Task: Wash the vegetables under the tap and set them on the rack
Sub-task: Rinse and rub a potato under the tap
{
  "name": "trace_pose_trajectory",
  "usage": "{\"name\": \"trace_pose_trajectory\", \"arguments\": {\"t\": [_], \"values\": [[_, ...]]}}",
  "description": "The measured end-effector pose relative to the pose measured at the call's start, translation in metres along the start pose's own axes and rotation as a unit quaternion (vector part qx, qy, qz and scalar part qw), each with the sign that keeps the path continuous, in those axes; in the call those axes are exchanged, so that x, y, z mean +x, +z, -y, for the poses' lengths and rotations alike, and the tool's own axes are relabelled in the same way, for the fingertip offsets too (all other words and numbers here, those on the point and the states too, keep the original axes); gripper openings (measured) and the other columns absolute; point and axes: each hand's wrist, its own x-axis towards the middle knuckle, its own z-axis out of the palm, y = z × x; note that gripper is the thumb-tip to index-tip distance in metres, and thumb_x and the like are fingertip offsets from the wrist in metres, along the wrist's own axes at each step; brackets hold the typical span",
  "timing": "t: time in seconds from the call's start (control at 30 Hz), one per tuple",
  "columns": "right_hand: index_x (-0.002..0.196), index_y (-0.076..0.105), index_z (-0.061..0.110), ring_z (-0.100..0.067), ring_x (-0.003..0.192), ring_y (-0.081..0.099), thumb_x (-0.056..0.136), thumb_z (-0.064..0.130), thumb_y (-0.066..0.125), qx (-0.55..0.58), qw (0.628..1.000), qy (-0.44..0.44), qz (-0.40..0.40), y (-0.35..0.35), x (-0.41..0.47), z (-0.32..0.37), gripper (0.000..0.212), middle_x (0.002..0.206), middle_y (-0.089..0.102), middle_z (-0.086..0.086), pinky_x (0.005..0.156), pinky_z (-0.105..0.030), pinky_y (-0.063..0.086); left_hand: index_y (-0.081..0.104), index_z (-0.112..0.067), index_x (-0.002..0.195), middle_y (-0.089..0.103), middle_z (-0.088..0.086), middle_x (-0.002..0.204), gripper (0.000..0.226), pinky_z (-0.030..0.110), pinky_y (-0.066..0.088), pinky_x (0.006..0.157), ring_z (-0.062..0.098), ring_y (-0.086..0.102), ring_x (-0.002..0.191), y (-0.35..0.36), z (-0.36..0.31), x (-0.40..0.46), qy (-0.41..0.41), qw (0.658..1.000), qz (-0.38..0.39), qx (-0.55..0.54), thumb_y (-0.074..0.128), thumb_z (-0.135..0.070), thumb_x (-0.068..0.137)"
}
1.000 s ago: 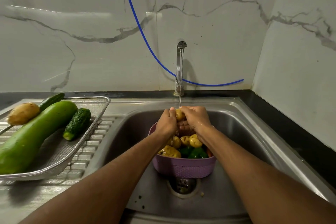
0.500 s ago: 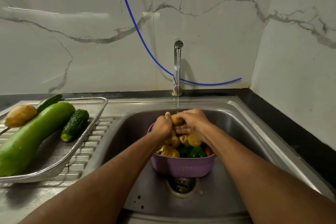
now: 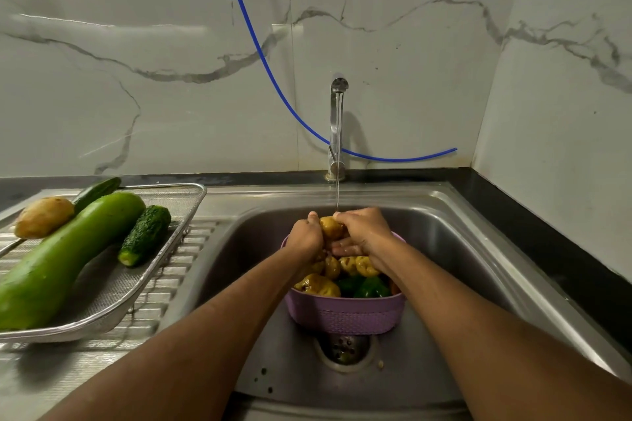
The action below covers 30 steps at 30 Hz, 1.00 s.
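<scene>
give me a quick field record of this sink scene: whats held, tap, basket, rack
held: small yellow-brown potato, gripped by left hand and right hand
tap: chrome tap running, stream lands on the potato
basket: purple plastic basket in steel sink, holding potatoes and green peppers
rack: steel mesh rack with long green gourd, potato, two cucumbers

I count on the rack: one potato, one long green gourd, two cucumbers. In the purple basket: several more potatoes, too heaped to count exactly. One tap. One blue hose.
</scene>
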Motion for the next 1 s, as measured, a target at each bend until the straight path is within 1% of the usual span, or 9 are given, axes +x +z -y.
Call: {"name": "trace_pose_trajectory", "arguments": {"t": [0.17,0.3,0.37,0.47,0.57,0.63,0.73,0.87,1.0], "values": [[0.103,0.072,0.012,-0.022,0.068,0.076,0.095,0.032,0.072,0.056,0.997,0.011,-0.049,0.0,0.004,-0.003,0.022,0.084,0.077,-0.01,0.068,-0.032,0.065,0.06,-0.005,0.122,0.065,0.013,0.092,0.053,0.033,0.053,0.075,0.02,0.062,0.08,0.003,-0.008,-0.01,-0.012,1.0,0.026,-0.006,0.021,-0.041,0.112],[0.09,0.07,0.016,-0.012,0.061,0.063,0.095,0.043,0.069,0.063,0.989,-0.003,-0.134,0.005,0.005,-0.001,0.027,0.078,0.071,-0.004,0.054,-0.023,0.051,0.065,-0.01,0.116,0.069,0.007,0.103,0.059,0.04,0.05,0.103,0.02,0.066,0.101,0.008,-0.008,-0.022,0.065,0.995,0.075,-0.009,0.02,-0.048,0.111],[0.095,0.071,0.017,-0.011,0.059,0.06,0.096,0.043,0.069,0.085,0.988,-0.001,-0.13,0.005,0.005,0.0,0.026,0.082,0.071,-0.005,0.052,-0.022,0.051,0.065,-0.017,0.109,0.069,0.004,0.106,0.055,0.04,0.047,0.106,0.021,0.065,0.11,0.005,-0.005,-0.023,0.066,0.993,0.101,-0.011,0.021,-0.049,0.11],[0.111,0.073,0.021,-0.013,0.064,0.064,0.098,0.041,0.067,0.073,0.995,-0.016,-0.071,0.004,0.006,0.0,0.025,0.092,0.073,-0.007,0.065,-0.028,0.062,0.065,-0.008,0.124,0.071,0.016,0.113,0.062,0.044,0.048,0.108,0.029,0.066,0.113,0.0,-0.002,-0.016,0.027,0.995,0.096,-0.028,0.022,-0.051,0.11],[0.123,0.071,0.023,-0.017,0.063,0.065,0.098,0.04,0.066,0.036,0.998,-0.047,-0.023,0.002,0.008,-0.003,0.031,0.077,0.07,-0.008,0.075,-0.038,0.065,0.067,-0.006,0.117,0.074,0.017,0.096,0.065,0.042,0.055,0.1,0.027,0.071,0.1,0.0,-0.001,-0.007,-0.008,0.995,0.075,-0.064,0.021,-0.051,0.11],[0.123,0.073,0.023,-0.015,0.056,0.064,0.097,0.041,0.068,-0.013,0.996,-0.079,-0.031,0.002,0.006,-0.004,0.032,0.065,0.067,-0.005,0.061,-0.028,0.062,0.067,-0.008,0.097,0.073,0.012,0.074,0.064,0.037,0.06,0.082,0.02,0.073,0.078,0.001,-0.002,-0.007,-0.029,0.993,0.075,-0.084,0.02,-0.05,0.11],[0.11,0.077,0.019,-0.009,0.05,0.066,0.095,0.041,0.071,-0.023,0.992,-0.099,-0.078,0.002,0.001,-0.003,0.027,0.061,0.066,0.001,0.044,-0.016,0.049,0.059,-0.012,0.073,0.056,0.001,0.051,0.068,0.026,0.046,0.053,0.01,0.051,0.042,0.006,-0.008,-0.015,-0.045,0.99,0.082,-0.105,0.018,-0.052,0.11],[0.105,0.078,0.017,-0.006,0.048,0.059,0.096,0.041,0.068,-0.034,0.985,-0.106,-0.132,0.007,0.004,-0.001,0.028,0.061,0.063,0.002,0.042,-0.013,0.042,0.061,-0.013,0.076,0.06,0.001,0.058,0.072,0.035,0.053,0.078,0.012,0.056,0.054,0.01,-0.007,-0.015,-0.013,0.994,0.068,-0.084,0.015,-0.058,0.108],[0.113,0.075,0.015,-0.007,0.042,0.056,0.099,0.042,0.065,-0.003,0.988,-0.064,-0.14,0.011,0.008,0.002,0.033,0.064,0.066,-0.002,0.044,-0.018,0.046,0.065,-0.016,0.077,0.067,0.007,0.073,0.072,0.035,0.054,0.077,0.016,0.065,0.067,0.007,-0.009,-0.016,0.009,0.994,0.075,-0.08,0.016,-0.059,0.107]]}}
